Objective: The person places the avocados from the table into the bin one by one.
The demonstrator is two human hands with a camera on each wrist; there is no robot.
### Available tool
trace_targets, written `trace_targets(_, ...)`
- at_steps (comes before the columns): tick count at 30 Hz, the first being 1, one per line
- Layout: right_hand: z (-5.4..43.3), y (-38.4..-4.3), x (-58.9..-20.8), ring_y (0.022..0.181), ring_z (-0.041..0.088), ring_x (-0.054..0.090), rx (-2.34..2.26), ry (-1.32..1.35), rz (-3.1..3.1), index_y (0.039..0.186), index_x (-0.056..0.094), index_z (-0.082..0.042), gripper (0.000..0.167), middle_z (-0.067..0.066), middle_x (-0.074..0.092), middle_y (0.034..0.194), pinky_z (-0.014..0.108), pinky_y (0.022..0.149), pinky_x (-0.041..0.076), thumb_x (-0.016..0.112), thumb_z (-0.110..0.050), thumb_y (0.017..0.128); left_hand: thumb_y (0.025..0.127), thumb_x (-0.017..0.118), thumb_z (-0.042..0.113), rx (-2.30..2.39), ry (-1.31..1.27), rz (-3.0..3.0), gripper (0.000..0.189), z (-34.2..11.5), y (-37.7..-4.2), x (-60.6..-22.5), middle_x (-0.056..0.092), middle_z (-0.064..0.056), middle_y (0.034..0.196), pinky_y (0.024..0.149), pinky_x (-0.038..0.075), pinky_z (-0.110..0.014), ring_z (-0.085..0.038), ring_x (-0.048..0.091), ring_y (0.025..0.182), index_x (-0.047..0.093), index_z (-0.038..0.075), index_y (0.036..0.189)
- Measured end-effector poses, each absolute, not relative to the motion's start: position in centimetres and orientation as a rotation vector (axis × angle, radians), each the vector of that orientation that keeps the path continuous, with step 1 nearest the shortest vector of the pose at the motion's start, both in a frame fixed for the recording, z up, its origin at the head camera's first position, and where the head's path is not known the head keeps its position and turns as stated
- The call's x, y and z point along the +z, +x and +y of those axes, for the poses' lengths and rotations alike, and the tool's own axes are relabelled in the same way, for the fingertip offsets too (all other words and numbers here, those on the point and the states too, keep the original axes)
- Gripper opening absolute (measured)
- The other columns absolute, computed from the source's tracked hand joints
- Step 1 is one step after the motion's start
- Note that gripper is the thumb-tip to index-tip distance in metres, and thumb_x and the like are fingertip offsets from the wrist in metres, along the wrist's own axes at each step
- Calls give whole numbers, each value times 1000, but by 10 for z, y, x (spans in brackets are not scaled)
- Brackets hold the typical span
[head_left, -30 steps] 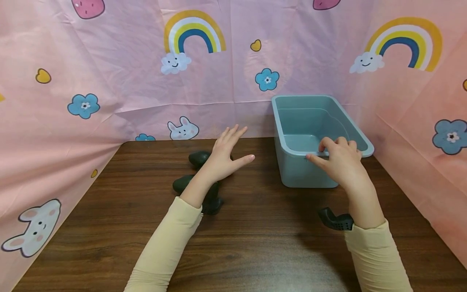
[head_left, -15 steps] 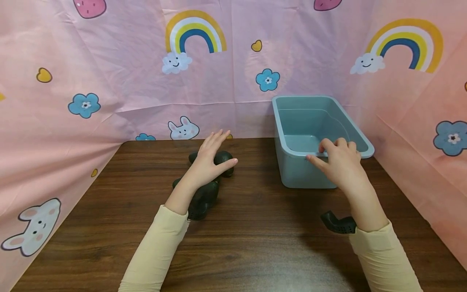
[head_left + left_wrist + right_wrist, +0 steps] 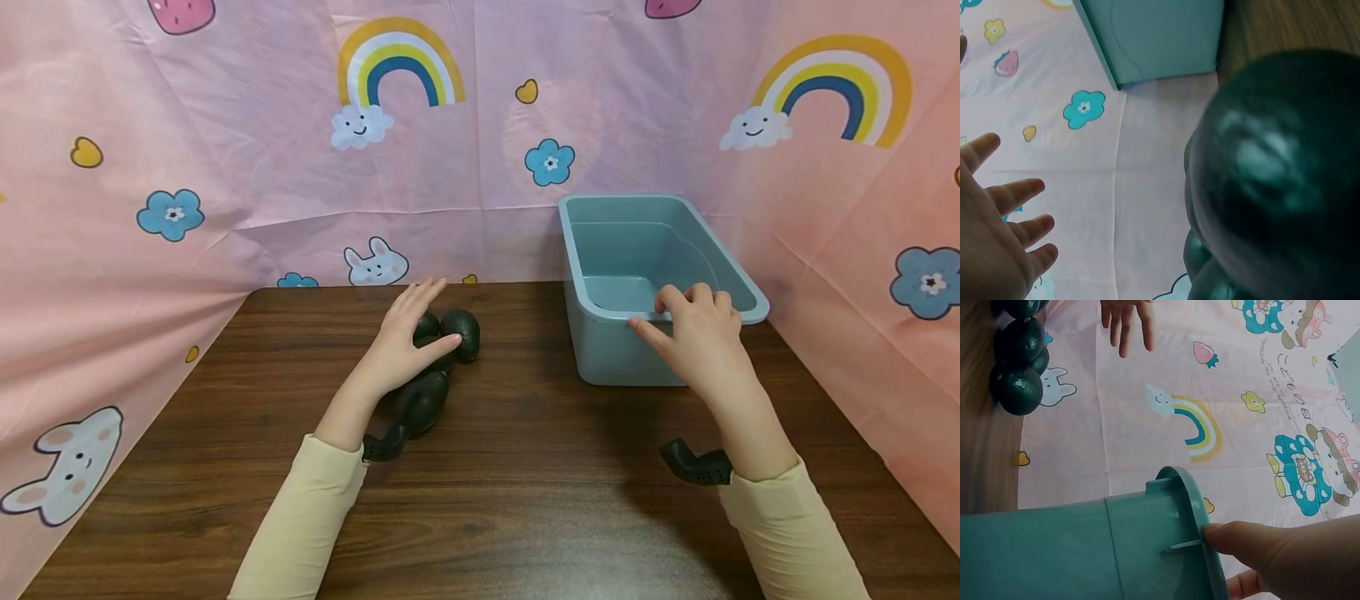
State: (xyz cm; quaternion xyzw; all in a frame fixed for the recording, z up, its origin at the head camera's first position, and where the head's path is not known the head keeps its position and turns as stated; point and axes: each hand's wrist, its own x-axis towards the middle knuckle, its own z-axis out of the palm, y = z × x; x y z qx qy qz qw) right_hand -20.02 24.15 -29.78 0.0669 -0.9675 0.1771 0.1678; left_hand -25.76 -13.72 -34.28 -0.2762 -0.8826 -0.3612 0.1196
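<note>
Several dark green avocados [image 3: 424,403] lie in a cluster on the brown wooden table [image 3: 525,500], left of centre. My left hand [image 3: 393,354] hovers over them with fingers spread and nothing held, hiding part of the cluster. One avocado [image 3: 1285,175] looms large in the left wrist view, with more behind it. On the right stands a blue-green plastic bin [image 3: 630,350], with no contents showing. My right hand [image 3: 705,342] grips its near rim, fingers hooked over inside and thumb against the outside. The right wrist view shows that thumb pressed at the rim [image 3: 1210,550].
A pink patterned cloth [image 3: 480,167] hangs along the back and both sides of the table. The bin's far end sits near the back cloth. A black wrist camera mount [image 3: 696,463] juts from the right wrist, another from the left.
My left hand has moved left and a little toward me over the avocados, uncovering the ones on the right of the cluster. My right hand has stayed on the bin's rim.
</note>
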Motion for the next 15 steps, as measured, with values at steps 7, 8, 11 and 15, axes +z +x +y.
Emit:
trace_targets(7, 241, -200, -299, 96, 48, 33, 505, 185, -2726, 103, 52, -4, 41, 26, 41, 105, 64, 78, 25, 63, -42, 92, 89, 66, 41, -1063, -790, -2596, 77, -148, -257, -344, 19, -2, 157, 105, 10, -67, -25, 3, 144, 26, 27, 153)
trace_targets(8, 241, -200, -299, 96, 48, 33, 505, 185, -2723, 102, 52, -4, 41, 26, 41, 105, 64, 78, 25, 63, -42, 92, 89, 66, 41, -1062, -789, -2598, 77, -150, -258, -344, 19, -3, 157, 105, 10, -67, -26, 4, 144, 26, 26, 153)
trace_targets(11, 241, -200, -300, 96, 48, 33, 509, 188, -2711, 102, 52, -4, 41, 27, 42, 104, 64, 78, 25, 64, -42, 91, 89, 66, 41, -1063, -792, -2599, 76, -155, -259, -344, 21, -3, 157, 105, 11, -67, -27, 4, 144, 27, 26, 153)
trace_targets(15, 241, -200, -301, 94, 48, 34, 512, 193, -2695, 100, 52, -4, 40, 26, 42, 102, 65, 78, 25, 64, -41, 91, 89, 66, 40, -1078, -807, -2602, 76, -161, -261, -344, 23, -4, 156, 105, 12, -66, -27, 6, 144, 28, 21, 152)
